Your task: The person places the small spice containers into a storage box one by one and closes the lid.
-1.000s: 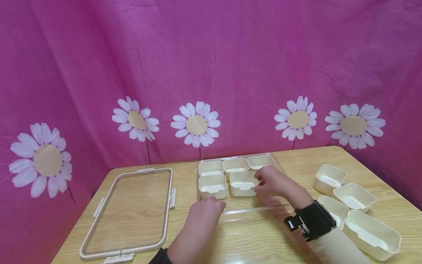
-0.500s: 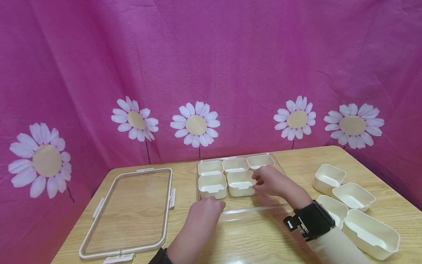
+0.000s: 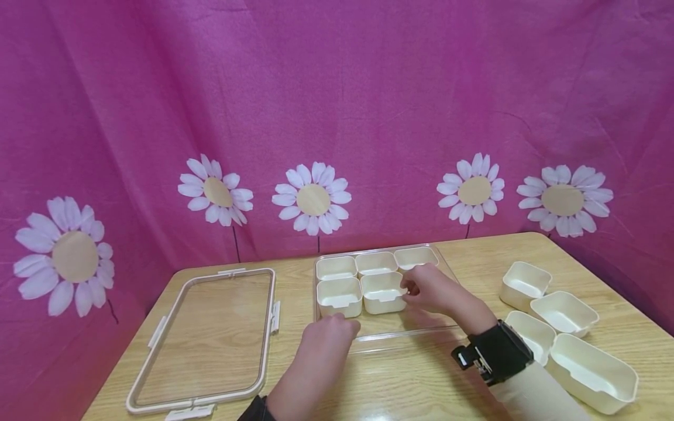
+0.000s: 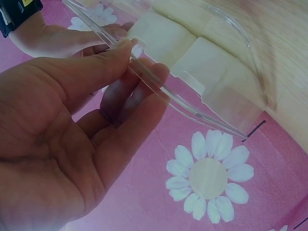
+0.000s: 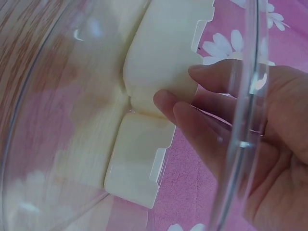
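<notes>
A clear plastic box [image 3: 387,335] lies on the table in front of me. Three small cream cups stand in its back row, the right one partly behind my right hand. In the front row, a cream cup [image 3: 339,294] on the left sits against another cream cup [image 3: 382,294]. My right hand [image 3: 434,290] holds that second cup at its right side, thumb and fingers curled on its wall, inside the box. In the left wrist view my left hand [image 4: 91,115] pinches the box's near rim [image 4: 192,113] between thumb and fingers.
To the left lies a clear lid with a cream frame [image 3: 267,339] and side clips. On the right side of the table are a small cream cup [image 3: 526,285], two more cups and a longer cream tray [image 3: 595,374]. A pink flowered curtain [image 3: 389,117] hangs behind.
My right hand has slid the front-row cup a little to the left, closing the gap to the cup beside it. The left hand has stayed on the box rim.
</notes>
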`<state>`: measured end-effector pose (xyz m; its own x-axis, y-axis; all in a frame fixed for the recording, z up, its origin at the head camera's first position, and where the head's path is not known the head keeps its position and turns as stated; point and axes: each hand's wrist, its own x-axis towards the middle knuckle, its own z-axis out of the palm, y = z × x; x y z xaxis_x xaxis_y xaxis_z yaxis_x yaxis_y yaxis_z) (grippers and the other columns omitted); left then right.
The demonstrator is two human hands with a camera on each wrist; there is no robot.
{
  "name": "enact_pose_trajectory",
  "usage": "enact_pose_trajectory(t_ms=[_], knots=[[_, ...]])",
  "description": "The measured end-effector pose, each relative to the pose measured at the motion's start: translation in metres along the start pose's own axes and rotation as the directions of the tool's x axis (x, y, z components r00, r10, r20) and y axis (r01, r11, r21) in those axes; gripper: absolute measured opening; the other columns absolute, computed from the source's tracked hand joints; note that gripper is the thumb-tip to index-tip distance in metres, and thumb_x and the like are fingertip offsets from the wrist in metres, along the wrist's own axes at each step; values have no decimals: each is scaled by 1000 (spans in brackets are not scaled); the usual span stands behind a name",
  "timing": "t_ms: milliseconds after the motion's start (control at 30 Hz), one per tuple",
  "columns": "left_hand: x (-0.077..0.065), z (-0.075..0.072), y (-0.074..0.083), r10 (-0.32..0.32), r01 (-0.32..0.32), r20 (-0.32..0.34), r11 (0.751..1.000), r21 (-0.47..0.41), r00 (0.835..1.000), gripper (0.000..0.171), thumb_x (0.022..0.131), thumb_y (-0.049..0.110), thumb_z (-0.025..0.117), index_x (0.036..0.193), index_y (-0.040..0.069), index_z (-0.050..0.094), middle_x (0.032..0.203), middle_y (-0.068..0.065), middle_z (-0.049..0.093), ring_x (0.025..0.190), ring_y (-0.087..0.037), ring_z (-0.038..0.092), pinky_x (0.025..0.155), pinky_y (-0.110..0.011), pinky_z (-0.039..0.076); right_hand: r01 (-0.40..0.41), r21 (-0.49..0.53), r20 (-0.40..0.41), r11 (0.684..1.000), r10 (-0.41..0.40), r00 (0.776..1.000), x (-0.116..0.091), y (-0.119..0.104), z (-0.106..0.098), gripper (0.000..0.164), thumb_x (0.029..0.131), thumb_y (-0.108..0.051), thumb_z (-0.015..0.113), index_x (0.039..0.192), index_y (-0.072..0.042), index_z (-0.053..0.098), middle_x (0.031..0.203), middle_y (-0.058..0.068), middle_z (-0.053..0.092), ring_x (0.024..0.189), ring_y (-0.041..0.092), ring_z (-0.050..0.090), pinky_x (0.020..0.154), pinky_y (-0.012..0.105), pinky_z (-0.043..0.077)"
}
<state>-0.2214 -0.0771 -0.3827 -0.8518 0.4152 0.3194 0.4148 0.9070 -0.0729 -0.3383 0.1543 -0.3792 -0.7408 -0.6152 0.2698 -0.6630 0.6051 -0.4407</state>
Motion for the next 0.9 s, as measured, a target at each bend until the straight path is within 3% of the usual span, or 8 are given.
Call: enact_pose_trajectory(t_ms=[333,567,900], knots=[[1,3,-4,21,-20,8,999,-27,1000,25,74,-2,76,73,20,64,66,5,55,59,-10,53,47,-27,40,-18,-15,-8,1000,18,1000,-4,2,2,8,80,7,76,84,6,69,76,8,70,70,13,67,65,27,58],[-3,1,-11,8,-6,18,997,-79,1000,30,72,-1,78,65,20,57,61,8,53,54,-9,48,46,-26,36,30,-17,-3,999,-30,1000,-1,1,8,5,82,7,73,84,5,70,78,8,70,71,14,68,67,26,58],[-6,-4,-16,-31,32,14,991,-127,999,37,71,-8,74,60,20,52,57,9,49,50,-9,42,44,-28,34,52,-58,59,997,-48,997,0,-6,13,25,86,1,72,109,11,69,105,18,72,82,19,71,75,33,59]])
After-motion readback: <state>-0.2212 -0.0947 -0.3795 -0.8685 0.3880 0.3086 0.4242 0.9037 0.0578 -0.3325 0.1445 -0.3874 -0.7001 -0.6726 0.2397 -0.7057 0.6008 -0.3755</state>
